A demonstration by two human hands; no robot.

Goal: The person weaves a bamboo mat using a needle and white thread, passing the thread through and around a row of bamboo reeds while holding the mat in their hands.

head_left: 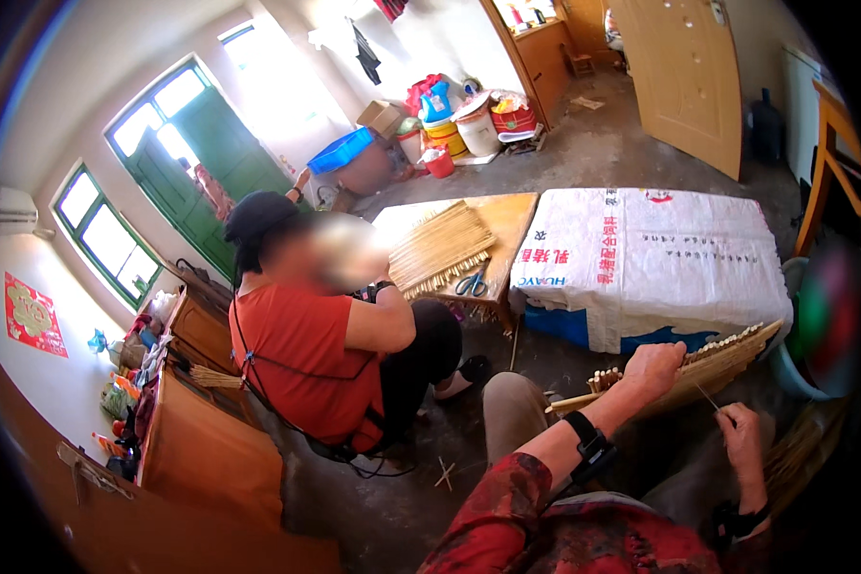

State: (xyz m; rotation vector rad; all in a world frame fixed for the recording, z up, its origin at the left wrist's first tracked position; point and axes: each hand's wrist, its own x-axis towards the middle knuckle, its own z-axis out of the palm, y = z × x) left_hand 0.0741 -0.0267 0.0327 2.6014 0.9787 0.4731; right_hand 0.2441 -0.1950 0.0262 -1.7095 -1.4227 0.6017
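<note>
While the left hand (654, 371) grasped the upper edge of a row of pale stalks (722, 369), its fingers curled over them, the right hand (741, 435) pinched a thin strand (707, 396) just below and to the right; I could not tell whether that was thread or a needle. The row lay tilted at the near right, in front of the person and on the near side of a white sack (651, 253) spread over something low. The step in hand looked like binding the stalks side by side, the strand running straight between the row and the right fingers. The next move seemed to call for a steady squeeze from the left while the right drew the strand firm, so that no stalk slipped out of line. Farther left, a low wooden table (518, 212) bore a flat mat (445, 244), with scissors (472, 280) near its right side. A co-worker in a red shirt (301, 335) sat low or crouched at the left.
</note>
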